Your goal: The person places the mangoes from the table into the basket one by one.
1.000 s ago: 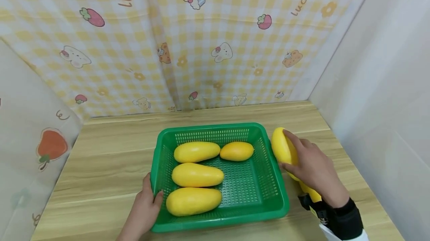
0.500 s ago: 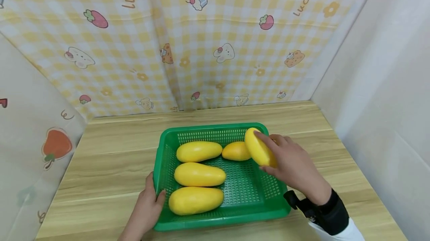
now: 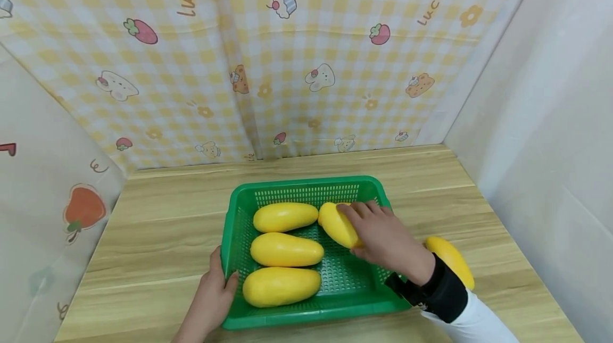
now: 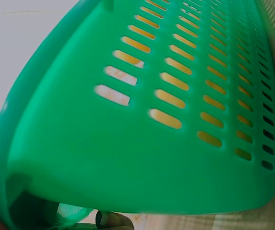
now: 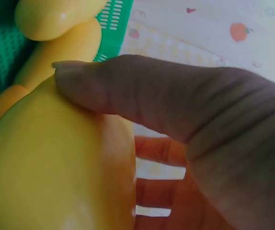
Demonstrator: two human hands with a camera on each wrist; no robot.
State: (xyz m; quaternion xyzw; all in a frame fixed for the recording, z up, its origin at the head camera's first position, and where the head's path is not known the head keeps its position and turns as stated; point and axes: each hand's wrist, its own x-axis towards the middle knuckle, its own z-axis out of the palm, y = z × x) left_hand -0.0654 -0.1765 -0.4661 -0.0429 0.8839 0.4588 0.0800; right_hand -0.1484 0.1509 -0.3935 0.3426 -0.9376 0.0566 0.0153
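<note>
A green plastic basket (image 3: 316, 317) with slotted walls stands on the table. My left hand (image 3: 212, 297) grips its left rim, thumb over the inside; the left wrist view is filled by the basket's outer wall (image 4: 70, 143). My right hand (image 3: 383, 234) holds a yellow mango (image 3: 336, 225) inside the basket's back right part, thumb on one side and fingers on the other. This mango mostly covers a smaller orange-yellow one behind it. Three long yellow fruits, the back one (image 3: 286, 217), the middle one (image 3: 286, 250) and the front one (image 3: 281, 286), lie along the basket's left side.
Another yellow mango (image 3: 450, 260) lies on the wooden table (image 3: 158, 226) right of the basket, beside my right wrist. A checked yellow cloth (image 3: 287, 77) hangs behind the table, with pale sheets at the left and right sides.
My right hand has carried the mango from the table right of the basket, left over the rim and down into it. My left hand has kept its grip.
</note>
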